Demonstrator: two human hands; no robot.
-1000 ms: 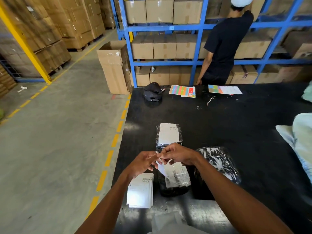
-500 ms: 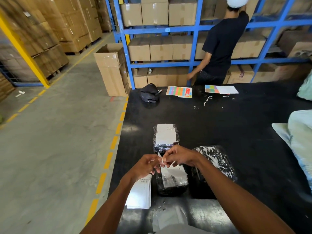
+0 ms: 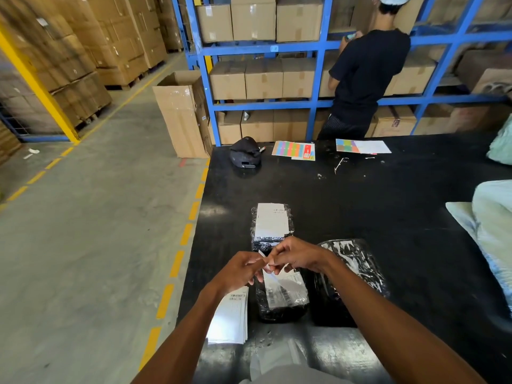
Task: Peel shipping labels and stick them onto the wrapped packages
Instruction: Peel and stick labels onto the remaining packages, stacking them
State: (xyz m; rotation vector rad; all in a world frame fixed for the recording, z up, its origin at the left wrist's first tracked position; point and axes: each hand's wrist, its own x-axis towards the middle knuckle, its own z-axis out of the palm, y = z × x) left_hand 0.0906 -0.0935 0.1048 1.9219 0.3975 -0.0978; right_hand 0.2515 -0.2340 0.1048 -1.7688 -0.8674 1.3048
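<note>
My left hand [image 3: 239, 270] and my right hand [image 3: 296, 254] meet over the black table [image 3: 360, 206], both pinching one white shipping label [image 3: 277, 278] that hangs down between them. Under the hands lies a wrapped package [image 3: 282, 300] with a label on its top. A second labelled package [image 3: 271, 223] lies just beyond the hands. To the right lies a wrapped package [image 3: 352, 275] with no label showing. A stack of label sheets [image 3: 231, 317] rests at the table's left edge, under my left wrist.
A black cap [image 3: 245, 155] and coloured sticker sheets [image 3: 295, 149] lie at the far edge. Pale plastic bags [image 3: 490, 231] crowd the right side. A person in a dark shirt [image 3: 363, 79] stands at blue shelving [image 3: 263, 48] full of cartons. An open carton [image 3: 182, 115] stands on the floor.
The hands stay joined on the label with only slight finger shifts. The person at the shelves has straightened up and raised an arm toward an upper shelf.
</note>
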